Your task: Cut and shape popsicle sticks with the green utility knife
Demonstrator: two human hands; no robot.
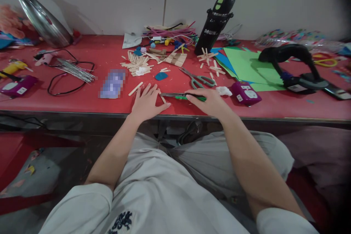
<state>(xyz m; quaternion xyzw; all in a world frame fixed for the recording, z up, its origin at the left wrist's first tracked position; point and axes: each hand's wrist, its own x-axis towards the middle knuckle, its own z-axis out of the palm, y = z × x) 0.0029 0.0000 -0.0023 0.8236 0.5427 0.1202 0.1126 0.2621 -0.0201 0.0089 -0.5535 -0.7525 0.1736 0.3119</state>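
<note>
My left hand (147, 102) lies flat on the red table (90, 98) near its front edge, fingers spread, pressing on a wooden craft stick (163, 99) by the thumb. My right hand (210, 101) is closed round the green handle of a cutter knife (181, 96), whose blade points left toward that stick. A loose stick (135, 88) lies just left of my left hand. A white lump (223, 90) rests right of my right hand.
Grey-handled scissors (199, 79), a pile of craft sticks (137, 65), a blue piece (161, 76), green and blue paper sheets (246, 66), a black bottle (215, 23), two purple devices (245, 93) (17, 87), black cable (65, 80), a black stand (296, 65), pipe cleaners (172, 31).
</note>
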